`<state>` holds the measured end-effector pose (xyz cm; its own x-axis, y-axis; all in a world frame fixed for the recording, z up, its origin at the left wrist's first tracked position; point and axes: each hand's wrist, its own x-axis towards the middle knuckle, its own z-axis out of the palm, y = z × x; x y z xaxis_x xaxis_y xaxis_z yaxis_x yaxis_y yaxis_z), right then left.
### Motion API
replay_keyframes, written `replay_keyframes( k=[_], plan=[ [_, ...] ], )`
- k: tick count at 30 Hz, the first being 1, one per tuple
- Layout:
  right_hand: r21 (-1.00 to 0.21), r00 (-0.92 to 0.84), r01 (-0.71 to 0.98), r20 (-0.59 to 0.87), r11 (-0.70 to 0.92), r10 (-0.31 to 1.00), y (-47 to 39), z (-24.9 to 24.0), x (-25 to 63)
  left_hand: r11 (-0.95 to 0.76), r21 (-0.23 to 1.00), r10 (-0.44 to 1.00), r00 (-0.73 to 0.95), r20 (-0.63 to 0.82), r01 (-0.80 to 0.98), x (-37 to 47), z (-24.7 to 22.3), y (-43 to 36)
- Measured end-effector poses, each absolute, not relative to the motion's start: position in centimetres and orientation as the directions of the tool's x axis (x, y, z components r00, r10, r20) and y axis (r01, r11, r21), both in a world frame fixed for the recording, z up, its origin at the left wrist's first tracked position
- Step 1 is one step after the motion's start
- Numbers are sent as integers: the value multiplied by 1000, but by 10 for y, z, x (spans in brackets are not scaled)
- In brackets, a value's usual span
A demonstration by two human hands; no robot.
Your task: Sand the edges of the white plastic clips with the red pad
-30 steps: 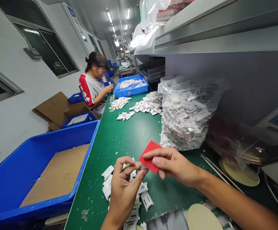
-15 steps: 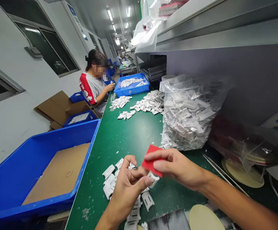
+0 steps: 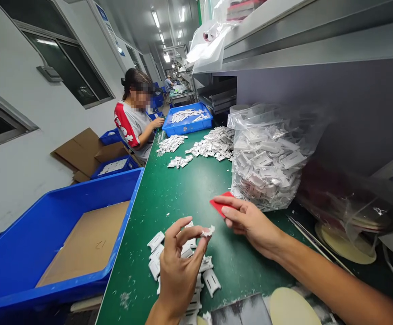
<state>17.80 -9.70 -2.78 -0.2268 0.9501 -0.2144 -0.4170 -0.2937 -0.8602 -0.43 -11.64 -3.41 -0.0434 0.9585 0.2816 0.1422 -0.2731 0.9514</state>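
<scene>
Between thumb and index finger, my left hand (image 3: 181, 266) pinches a small white plastic part (image 3: 208, 231), seen nearly edge-on. My right hand (image 3: 245, 221) grips a flat red pad (image 3: 221, 204), possibly a sanding block, to the right of that part and apart from it. Loose white slotted parts (image 3: 212, 283) lie on the green table (image 3: 196, 189) under and around my left hand, which hides some of them.
A clear bag full of white parts (image 3: 267, 162) stands at right. A large blue bin (image 3: 64, 194) borders the table's left edge. Farther back are heaps of parts (image 3: 213, 143), a blue tray (image 3: 188, 131) and a seated co-worker (image 3: 135, 117). A pale yellow disc (image 3: 293, 307) lies in front.
The red pad has moved up and right, away from the white part. My left hand has turned and raised the part, with its fingers more extended.
</scene>
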Motion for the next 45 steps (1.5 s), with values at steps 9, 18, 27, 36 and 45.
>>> replay_keyframes(
  k=[9,18,27,36,45],
  plan=[
    [-885,-216,-393,-175,-250,960,-92,-29,180,-271,948,962,27,271,163,-11,-33,-110],
    [-943,-161,-297,-108,-152,981,-97,-23,180,-460,853,883,22,470,244,-13,-43,-111],
    [-904,-328,-339,-146,-261,933,-97,-28,179,-312,947,949,-6,314,75,-11,-36,-111],
    [-935,-252,-277,-150,-219,956,-97,-26,178,226,886,973,141,-184,-404,-13,-21,-100],
    [-892,-219,-415,-93,-179,971,-103,-23,175,333,843,940,222,-260,-421,-13,-21,-103]
  ],
)
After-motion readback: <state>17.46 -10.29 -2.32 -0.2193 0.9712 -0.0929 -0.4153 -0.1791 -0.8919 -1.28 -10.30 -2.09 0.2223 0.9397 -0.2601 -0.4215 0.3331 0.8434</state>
